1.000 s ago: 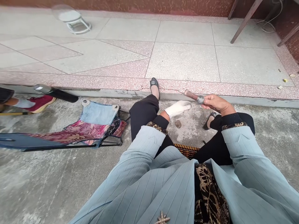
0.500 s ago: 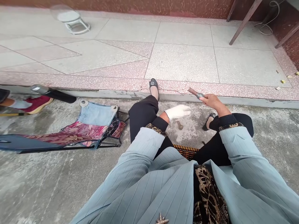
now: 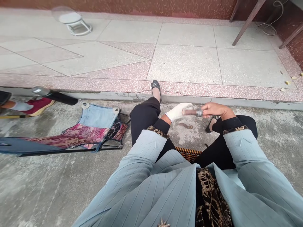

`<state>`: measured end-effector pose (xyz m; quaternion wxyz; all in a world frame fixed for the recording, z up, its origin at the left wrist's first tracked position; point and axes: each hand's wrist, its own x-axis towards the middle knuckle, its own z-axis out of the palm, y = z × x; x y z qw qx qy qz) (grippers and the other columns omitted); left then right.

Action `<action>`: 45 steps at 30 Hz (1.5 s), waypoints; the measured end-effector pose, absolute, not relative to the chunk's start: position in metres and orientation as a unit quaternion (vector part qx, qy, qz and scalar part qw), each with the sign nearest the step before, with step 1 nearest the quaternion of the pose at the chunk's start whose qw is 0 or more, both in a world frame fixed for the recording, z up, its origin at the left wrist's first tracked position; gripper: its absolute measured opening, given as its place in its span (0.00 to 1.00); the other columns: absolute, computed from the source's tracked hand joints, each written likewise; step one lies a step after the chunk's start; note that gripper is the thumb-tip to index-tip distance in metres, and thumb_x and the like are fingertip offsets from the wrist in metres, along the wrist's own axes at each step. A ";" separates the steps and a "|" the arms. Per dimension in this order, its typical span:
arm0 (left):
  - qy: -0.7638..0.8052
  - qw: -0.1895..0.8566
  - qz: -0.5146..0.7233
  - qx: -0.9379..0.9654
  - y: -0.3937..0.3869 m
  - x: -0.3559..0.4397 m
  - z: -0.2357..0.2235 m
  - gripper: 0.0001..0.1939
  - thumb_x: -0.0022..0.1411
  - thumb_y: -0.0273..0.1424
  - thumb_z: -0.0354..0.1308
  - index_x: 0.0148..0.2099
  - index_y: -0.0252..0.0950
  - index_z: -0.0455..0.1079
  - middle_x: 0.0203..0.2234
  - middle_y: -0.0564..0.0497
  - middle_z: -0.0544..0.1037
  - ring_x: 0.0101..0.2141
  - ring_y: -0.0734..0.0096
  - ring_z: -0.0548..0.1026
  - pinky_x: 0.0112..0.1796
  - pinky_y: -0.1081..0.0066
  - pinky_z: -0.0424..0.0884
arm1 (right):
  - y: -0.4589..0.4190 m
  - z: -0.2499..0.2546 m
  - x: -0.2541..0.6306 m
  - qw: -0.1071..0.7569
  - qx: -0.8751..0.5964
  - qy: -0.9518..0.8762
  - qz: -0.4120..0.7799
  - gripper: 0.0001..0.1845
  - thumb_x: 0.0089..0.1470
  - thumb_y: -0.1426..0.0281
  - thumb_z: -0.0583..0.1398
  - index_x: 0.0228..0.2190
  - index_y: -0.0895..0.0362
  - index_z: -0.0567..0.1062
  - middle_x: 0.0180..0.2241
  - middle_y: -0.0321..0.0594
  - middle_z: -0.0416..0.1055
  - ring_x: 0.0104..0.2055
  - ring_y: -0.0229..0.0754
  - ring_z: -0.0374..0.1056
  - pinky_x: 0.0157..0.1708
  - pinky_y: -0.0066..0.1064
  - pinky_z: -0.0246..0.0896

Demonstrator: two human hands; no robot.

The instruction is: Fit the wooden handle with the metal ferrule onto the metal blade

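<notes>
My right hand (image 3: 214,109), bare, grips a short brown rod with a silvery, wire-like band (image 3: 190,112) by its right end. The rod lies nearly level, and its blurred left end overlaps the front of my left hand (image 3: 179,111); whether they touch, I cannot tell. My left hand wears a white glove, its fingers curled together and partly hidden by the rod. Just below the glove is a small brown, stick-like piece with a rounder end (image 3: 186,126). I cannot make out whether it lies on the concrete or hangs from the glove.
A folding chair (image 3: 99,116) with denim and floral cloth stands at left, beside another person's red shoe (image 3: 39,105) and a black cylinder (image 3: 62,97). A low tiled step (image 3: 184,67) runs ahead. A white stool (image 3: 79,26) and table legs (image 3: 248,23) stand farther back.
My right hand has come down and left, levelling the rod across to the glove. My left hand's fingers look more curled. The small brown piece has turned and shifted right.
</notes>
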<state>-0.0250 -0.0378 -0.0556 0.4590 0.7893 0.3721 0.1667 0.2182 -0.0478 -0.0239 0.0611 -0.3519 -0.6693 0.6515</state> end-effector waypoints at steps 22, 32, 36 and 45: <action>0.348 0.608 0.238 0.673 -0.033 -0.041 -0.037 0.14 0.60 0.39 0.55 0.34 0.31 0.69 0.27 0.50 0.74 0.23 0.80 0.64 0.26 0.76 0.62 | -0.043 -0.029 0.224 -0.083 -0.406 -0.661 0.625 0.30 0.49 0.42 0.62 0.22 0.58 0.73 0.20 0.34 0.67 0.21 0.32 0.57 0.25 0.28 0.54; 0.294 0.678 0.190 0.646 -0.044 -0.022 -0.058 0.20 0.64 0.45 0.56 0.34 0.31 0.68 0.19 0.55 0.64 0.21 0.79 0.62 0.24 0.77 0.61 | -0.044 -0.032 0.215 0.383 -0.468 -0.552 0.574 0.33 0.46 0.37 0.60 0.28 0.56 0.69 0.23 0.35 0.64 0.21 0.32 0.54 0.22 0.28 0.51; 0.269 0.693 0.151 0.651 -0.047 -0.021 -0.054 0.22 0.62 0.47 0.57 0.37 0.30 0.71 0.23 0.52 0.69 0.21 0.80 0.61 0.26 0.75 0.64 | -0.033 -0.049 0.218 0.358 -0.606 -0.539 0.463 0.32 0.49 0.37 0.57 0.24 0.55 0.68 0.22 0.38 0.66 0.20 0.34 0.56 0.22 0.29 0.52; 0.348 0.540 0.139 0.754 -0.049 -0.020 -0.048 0.13 0.60 0.37 0.57 0.29 0.33 0.73 0.20 0.54 0.71 0.25 0.76 0.67 0.30 0.76 0.62 | -0.029 -0.042 0.212 -0.089 -0.670 -0.686 0.271 0.23 0.58 0.53 0.59 0.22 0.58 0.75 0.25 0.47 0.73 0.31 0.46 0.68 0.33 0.35 0.56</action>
